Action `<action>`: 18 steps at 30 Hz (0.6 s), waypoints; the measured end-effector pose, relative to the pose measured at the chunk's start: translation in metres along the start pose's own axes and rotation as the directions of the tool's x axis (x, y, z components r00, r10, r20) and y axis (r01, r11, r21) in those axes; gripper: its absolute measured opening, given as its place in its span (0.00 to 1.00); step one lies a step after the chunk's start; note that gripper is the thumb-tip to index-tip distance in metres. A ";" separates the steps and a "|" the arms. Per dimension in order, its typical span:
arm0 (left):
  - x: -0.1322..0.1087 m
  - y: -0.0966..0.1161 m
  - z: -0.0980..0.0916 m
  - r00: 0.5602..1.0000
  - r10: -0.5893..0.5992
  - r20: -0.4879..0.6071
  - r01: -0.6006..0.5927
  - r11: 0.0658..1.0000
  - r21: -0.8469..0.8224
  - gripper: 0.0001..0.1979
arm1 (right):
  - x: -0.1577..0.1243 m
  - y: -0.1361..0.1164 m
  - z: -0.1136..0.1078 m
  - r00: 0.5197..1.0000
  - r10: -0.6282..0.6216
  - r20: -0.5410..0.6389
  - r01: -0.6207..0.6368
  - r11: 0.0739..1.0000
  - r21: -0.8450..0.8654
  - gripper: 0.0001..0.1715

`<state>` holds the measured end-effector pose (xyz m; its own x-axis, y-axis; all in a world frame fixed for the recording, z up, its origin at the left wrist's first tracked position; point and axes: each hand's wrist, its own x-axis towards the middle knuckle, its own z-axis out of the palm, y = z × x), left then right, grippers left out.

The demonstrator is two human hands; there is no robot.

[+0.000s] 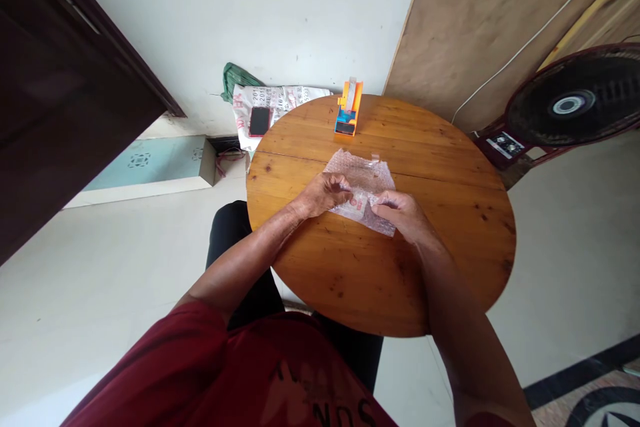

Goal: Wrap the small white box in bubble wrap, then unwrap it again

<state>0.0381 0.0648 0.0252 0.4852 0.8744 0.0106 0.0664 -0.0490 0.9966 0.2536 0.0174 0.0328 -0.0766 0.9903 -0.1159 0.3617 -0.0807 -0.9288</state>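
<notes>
On the round wooden table (310, 260) lies a sheet of clear bubble wrap (363, 172). My left hand (327, 193) pinches it at the left, fingers curled. At the right, my right hand (400, 210) grips the wrap between thumb and fingers. Between both hands sits a small pale item with red marks (356, 203), partly under the wrap; its kind I cannot make out. A small piece of clear tape (375, 157) seems to stick up at the sheet's far edge. Beyond the sheet stands an orange and blue tape dispenser (349, 110).
A dark-screened phone (259, 121) lies on a printed white sack (295, 97) behind the table, beside a green bag (237, 80). A large fan (575, 103) stands at the right. A pale blue box (145, 163) is on the floor at left.
</notes>
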 end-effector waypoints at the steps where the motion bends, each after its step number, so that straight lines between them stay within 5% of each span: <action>1: 0.000 0.001 0.000 1.000 -0.010 -0.002 0.010 1.000 0.002 0.10 | 0.000 0.001 0.000 1.000 0.009 0.004 -0.009 1.000 0.003 0.11; 6: 0.001 0.003 0.001 0.998 -0.059 -0.027 0.059 0.998 0.002 0.10 | 0.002 0.007 -0.001 1.000 0.009 -0.003 -0.009 0.999 0.032 0.09; 10: 0.001 0.003 0.001 0.998 -0.058 -0.017 0.058 0.998 -0.007 0.09 | -0.001 0.003 0.000 0.986 -0.131 -0.102 0.123 0.989 -0.080 0.10; 14: 0.002 0.001 0.001 1.000 -0.028 -0.002 0.028 0.999 -0.038 0.11 | -0.009 -0.008 0.006 0.858 -0.490 -0.154 0.407 0.831 -0.378 0.10; 18: 0.003 -0.002 0.000 1.000 0.001 -0.014 -0.001 1.000 -0.013 0.11 | -0.011 -0.012 0.019 0.737 -0.674 0.049 0.546 0.551 -0.631 0.08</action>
<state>0.0399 0.0678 0.0233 0.4731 0.8809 0.0124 0.0550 -0.0436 0.9975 0.2330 0.0049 0.0385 -0.3459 0.7784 0.5238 0.7437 0.5679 -0.3528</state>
